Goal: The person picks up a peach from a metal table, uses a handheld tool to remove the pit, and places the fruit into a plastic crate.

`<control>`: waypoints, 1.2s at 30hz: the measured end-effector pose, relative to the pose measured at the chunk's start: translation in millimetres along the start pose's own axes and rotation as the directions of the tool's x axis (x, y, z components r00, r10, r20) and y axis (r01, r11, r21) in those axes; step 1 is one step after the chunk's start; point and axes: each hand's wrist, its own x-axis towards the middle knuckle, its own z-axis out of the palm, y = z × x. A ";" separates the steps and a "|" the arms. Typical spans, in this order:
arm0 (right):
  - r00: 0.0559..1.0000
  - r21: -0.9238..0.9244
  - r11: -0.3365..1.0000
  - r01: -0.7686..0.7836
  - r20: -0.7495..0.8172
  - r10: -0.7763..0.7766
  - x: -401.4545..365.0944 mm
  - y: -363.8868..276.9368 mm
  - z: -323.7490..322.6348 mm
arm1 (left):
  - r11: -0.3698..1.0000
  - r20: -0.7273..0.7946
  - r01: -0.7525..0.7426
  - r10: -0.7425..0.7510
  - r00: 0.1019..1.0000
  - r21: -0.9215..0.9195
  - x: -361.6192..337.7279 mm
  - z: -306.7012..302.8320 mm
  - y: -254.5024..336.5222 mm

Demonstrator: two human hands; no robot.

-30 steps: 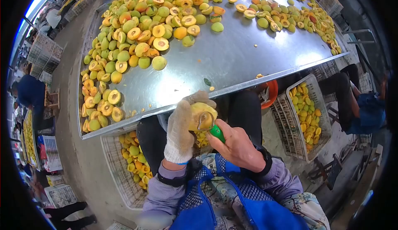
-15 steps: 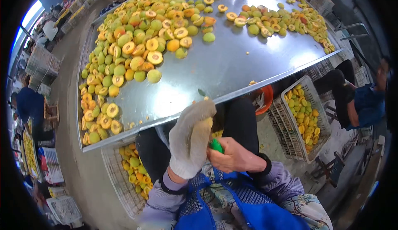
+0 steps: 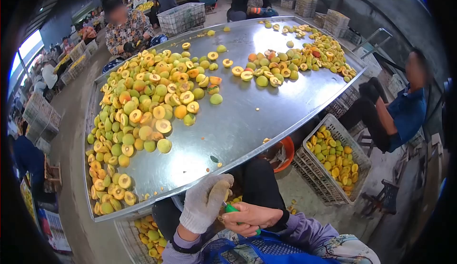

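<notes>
My left hand (image 3: 204,204), in a whitish knitted glove, is closed at the table's near edge. A thin yellow edge of apricot-like fruit (image 3: 226,195) shows at its fingers; most of that piece is hidden. My bare right hand (image 3: 252,218) is wrapped round a green-handled tool (image 3: 230,209), close against the gloved fingers. The tool's working end is mostly hidden. Beyond my hands, a large heap of whole and halved apricot-like fruit (image 3: 138,107), green to orange, covers the left side of the metal table (image 3: 223,135). A smaller heap (image 3: 285,64) lies at the far right.
Crates of cut fruit stand on both sides of my legs: one crate (image 3: 366,161) at the right, another (image 3: 124,233) at the left. An orange bucket (image 3: 290,153) sits under the table edge. Several people sit around; one person (image 3: 409,107) is at the right.
The view has tilted up, bringing people across the table into sight. My hands remain together and appear lower and slightly left; the green tool is still in my right hand.
</notes>
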 end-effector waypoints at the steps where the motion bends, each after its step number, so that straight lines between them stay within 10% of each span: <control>1: 0.998 0.085 0.996 -0.010 0.055 0.005 -0.5 0.7 -0.2 | 0.995 0.001 -0.071 0.071 0.997 0.073 0.5 -0.2 0.1; 6: 0.963 0.339 0.941 -0.010 0.258 -0.083 1.9 12.9 -2.4 | 0.952 -0.008 -0.273 0.277 0.961 0.138 2.6 4.4 -1.1; 14: 0.982 0.362 0.932 -0.035 0.185 -0.035 2.5 20.2 -7.3 | 0.937 -0.054 0.032 -0.054 0.997 -0.348 -5.2 14.0 -10.0; 18: 0.960 0.424 0.904 -0.050 0.272 -0.074 4.8 25.6 -7.9 | 0.981 -0.066 -0.138 0.130 0.989 -0.136 -6.3 9.6 -15.6; 36: 0.933 0.399 0.916 -0.043 0.343 -0.105 9.2 24.1 -9.7 | 0.608 0.005 0.150 -0.233 0.972 -0.780 -5.6 24.8 -26.2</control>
